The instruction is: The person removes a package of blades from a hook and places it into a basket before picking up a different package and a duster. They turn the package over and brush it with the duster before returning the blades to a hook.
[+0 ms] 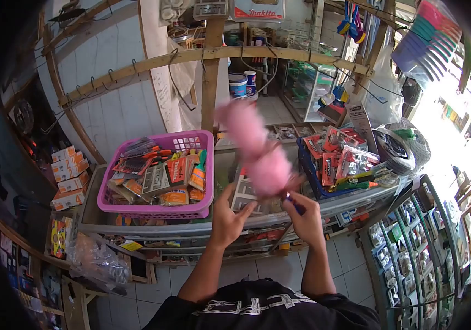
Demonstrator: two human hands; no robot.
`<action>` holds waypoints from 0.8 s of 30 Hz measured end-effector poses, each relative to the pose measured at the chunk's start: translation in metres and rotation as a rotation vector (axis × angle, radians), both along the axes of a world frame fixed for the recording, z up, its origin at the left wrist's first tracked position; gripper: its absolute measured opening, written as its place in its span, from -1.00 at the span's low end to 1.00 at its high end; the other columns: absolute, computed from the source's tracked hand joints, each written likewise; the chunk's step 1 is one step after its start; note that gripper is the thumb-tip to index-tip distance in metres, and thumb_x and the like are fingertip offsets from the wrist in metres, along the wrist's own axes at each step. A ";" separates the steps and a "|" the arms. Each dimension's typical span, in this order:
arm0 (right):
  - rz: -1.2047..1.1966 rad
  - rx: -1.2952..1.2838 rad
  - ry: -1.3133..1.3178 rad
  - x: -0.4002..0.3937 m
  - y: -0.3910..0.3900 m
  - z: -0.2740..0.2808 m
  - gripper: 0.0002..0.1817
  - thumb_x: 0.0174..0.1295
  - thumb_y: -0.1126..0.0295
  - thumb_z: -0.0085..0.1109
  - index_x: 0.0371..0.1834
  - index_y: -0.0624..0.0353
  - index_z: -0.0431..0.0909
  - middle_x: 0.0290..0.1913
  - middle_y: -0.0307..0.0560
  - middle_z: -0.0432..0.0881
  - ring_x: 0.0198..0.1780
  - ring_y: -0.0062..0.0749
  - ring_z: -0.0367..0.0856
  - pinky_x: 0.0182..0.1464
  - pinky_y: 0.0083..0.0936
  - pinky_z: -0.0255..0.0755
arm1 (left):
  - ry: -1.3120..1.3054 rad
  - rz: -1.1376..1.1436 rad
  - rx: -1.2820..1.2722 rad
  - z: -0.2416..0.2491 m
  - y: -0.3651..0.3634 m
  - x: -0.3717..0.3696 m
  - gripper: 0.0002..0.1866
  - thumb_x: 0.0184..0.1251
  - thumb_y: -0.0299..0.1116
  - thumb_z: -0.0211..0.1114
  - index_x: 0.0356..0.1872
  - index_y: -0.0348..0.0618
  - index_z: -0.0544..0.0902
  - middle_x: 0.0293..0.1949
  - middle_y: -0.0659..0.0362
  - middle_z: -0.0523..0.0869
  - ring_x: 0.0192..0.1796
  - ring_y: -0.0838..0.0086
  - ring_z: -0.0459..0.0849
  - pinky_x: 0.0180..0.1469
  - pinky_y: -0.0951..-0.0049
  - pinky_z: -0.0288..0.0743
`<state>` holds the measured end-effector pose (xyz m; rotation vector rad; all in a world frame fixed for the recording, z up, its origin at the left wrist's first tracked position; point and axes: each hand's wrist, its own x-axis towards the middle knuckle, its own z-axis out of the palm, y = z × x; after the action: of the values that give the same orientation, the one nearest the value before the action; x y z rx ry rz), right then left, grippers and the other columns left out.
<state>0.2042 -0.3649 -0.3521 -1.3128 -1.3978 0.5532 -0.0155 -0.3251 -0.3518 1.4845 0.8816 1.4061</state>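
A pink fluffy duster (271,170), blurred by motion, is raised in front of me above the glass counter (224,165). My right hand (306,217) is closed around its dark handle (297,205). To the left of it, my left hand (229,220) grips the near edge of a flat grey blister pack (243,193), its thumb lying over the front. Part of that pack is hidden behind the duster. On the counter beside my left hand stands a pink-purple plastic basket (211,170) full of packaged tools.
A dark blue basket (308,179) of red-carded packs stands on the counter's right side, next to coiled wire (395,148). Hooks hang from a wooden beam (279,53) overhead. Orange-white boxes (70,176) are stacked at left; a glass display rack (411,247) is at right.
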 end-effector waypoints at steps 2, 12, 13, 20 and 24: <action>0.133 -0.016 -0.114 0.019 -0.009 0.001 -0.62 0.37 0.42 0.46 0.17 0.44 0.74 -0.22 -0.01 0.81 -0.21 -0.51 0.67 -0.05 -0.47 0.57 | -0.039 0.014 0.106 -0.026 0.022 -0.006 -0.57 0.42 -0.47 0.53 0.23 -0.41 0.65 0.04 0.05 0.82 0.15 0.41 0.77 0.24 0.36 0.61; 0.045 -0.135 -0.065 0.039 -0.037 0.002 -0.59 0.36 0.39 0.47 0.19 0.43 0.74 -0.04 0.26 0.86 -0.06 -0.23 0.84 0.11 -0.38 0.62 | -0.164 0.122 0.115 0.007 0.026 0.011 -0.68 0.30 -0.54 0.58 0.05 -0.35 0.77 -0.13 0.23 0.84 -0.11 0.62 0.75 -0.02 0.50 0.63; -0.047 -0.148 0.012 0.034 -0.037 0.000 -0.59 0.37 0.38 0.47 0.19 0.42 0.74 -0.04 0.26 0.85 -0.06 -0.23 0.84 0.11 -0.38 0.62 | -0.201 0.121 -0.090 0.014 0.018 0.013 -0.71 0.30 -0.54 0.58 0.02 -0.35 0.78 -0.10 0.21 0.84 -0.06 0.57 0.75 0.04 0.44 0.62; 0.019 -0.131 -0.014 0.035 -0.033 -0.004 -0.62 0.37 0.37 0.46 0.16 0.39 0.75 -0.13 0.19 0.84 -0.17 -0.31 0.79 0.02 -0.38 0.61 | -0.313 0.169 0.062 -0.011 0.029 0.015 -0.74 0.53 -0.49 0.41 0.13 -0.39 0.74 0.04 0.12 0.83 0.09 0.52 0.74 0.13 0.40 0.60; 0.107 -0.113 -0.080 0.027 -0.032 0.007 -0.62 0.40 0.38 0.43 0.17 0.41 0.74 -0.18 0.18 0.83 -0.20 -0.36 0.75 -0.01 -0.37 0.60 | -0.607 -0.102 -0.106 -0.020 0.031 0.016 -0.70 0.63 -0.47 0.29 0.25 -0.38 0.66 0.11 0.06 0.81 0.15 0.38 0.79 0.26 0.31 0.64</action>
<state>0.2315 -0.3969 -0.3455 -1.3684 -1.5274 0.6659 0.0005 -0.2937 -0.3720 0.9205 0.4790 1.5786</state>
